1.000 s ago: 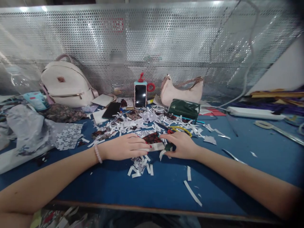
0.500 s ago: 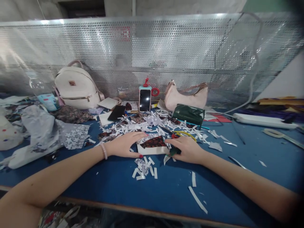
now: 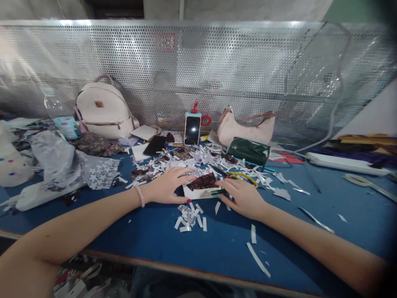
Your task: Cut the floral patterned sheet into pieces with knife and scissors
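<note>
Blue table (image 3: 325,198) under everything, perforated metal screen (image 3: 217,70) right behind it, and paper scraps (image 3: 189,217) scattered all over the middle. Both hands are down at a small patterned piece (image 3: 203,182), dark red print on top with a white edge (image 3: 198,193) showing, lying flat on the table among the scraps.

Left hand (image 3: 167,186) lies palm down on the piece's left end, fingers stretched out and slightly apart, red nails, a bead bracelet (image 3: 141,195) on the wrist. Right hand (image 3: 243,196) sits at the piece's right end, its fingers curled in over something dark green (image 3: 218,191) at the edge; how tightly they pinch it, I cannot tell.

Yellow-handled scissors (image 3: 240,176) lie just behind the right hand, touching nothing but scraps. Further back, a phone (image 3: 192,129) stands upright against the screen, with a pink purse (image 3: 246,128) to its right and a dark green pouch (image 3: 248,151) in front of that purse. A second phone (image 3: 155,145) lies flat, screen dark, to the left. A white backpack (image 3: 104,109) leans on the screen at far left, with a plastic bottle (image 3: 60,114) beside it. Star-print paper (image 3: 99,171) spreads near the left forearm. Off right, a white power strip (image 3: 344,162) and another pair of scissors (image 3: 369,184), well apart from the hands.
</note>
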Demonstrator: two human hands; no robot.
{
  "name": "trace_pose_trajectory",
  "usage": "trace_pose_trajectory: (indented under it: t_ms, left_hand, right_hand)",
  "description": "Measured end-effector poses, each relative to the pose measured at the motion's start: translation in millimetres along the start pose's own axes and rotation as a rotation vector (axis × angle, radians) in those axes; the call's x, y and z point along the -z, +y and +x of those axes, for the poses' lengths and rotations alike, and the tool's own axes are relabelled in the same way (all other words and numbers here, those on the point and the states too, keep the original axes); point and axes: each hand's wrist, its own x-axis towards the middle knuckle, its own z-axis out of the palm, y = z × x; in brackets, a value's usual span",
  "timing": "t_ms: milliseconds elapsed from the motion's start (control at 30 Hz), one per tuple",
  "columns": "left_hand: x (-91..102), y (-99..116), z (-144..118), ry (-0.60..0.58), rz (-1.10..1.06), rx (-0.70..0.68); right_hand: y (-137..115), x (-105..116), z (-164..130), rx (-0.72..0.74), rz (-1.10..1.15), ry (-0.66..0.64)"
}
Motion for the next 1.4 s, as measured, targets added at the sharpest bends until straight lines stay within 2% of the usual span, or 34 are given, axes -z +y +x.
trace_pose_trajectory:
  t_ms: [467, 533, 700, 800, 900, 1133, 1400]
  left_hand:
    - [1.1, 1.8, 0.9, 0.167, 0.124, -0.054]
    - [2.3, 2.1, 0.6, 0.236, 0.154, -0.04]
    - [3.1, 0.6, -0.9, 0.547, 0.121, 0.13]
    - [3.7, 0.1, -2.0, 0.64, 0.064, 0.235]
    - [4.4, 1.3, -2.5, 0.656, 0.067, 0.249]
    - [5.5, 5.1, -2.4, 0.675, 0.129, 0.147]
    - [2.7, 2.7, -2.0, 0.545, 0.166, 0.192]
  right_hand:
    - [-9.0, 5.8, 4.9, 0.059, 0.03, 0.036]
    - [-8.2, 5.4, 4.6, 0.058, 0.034, 0.045]
    - [-6.0, 2.9, 3.1, 0.039, 0.048, 0.054]
    - [-6.1, 2.2, 3.1, 0.034, 0.057, 0.044]
    - [-6.8, 2.7, 3.8, 0.035, 0.057, 0.049]
    - [-5.4, 0.0, 3.2, 0.022, 0.025, 0.131]
    - [-0.4, -4.1, 3.0, 0.058, -0.05, 0.254]
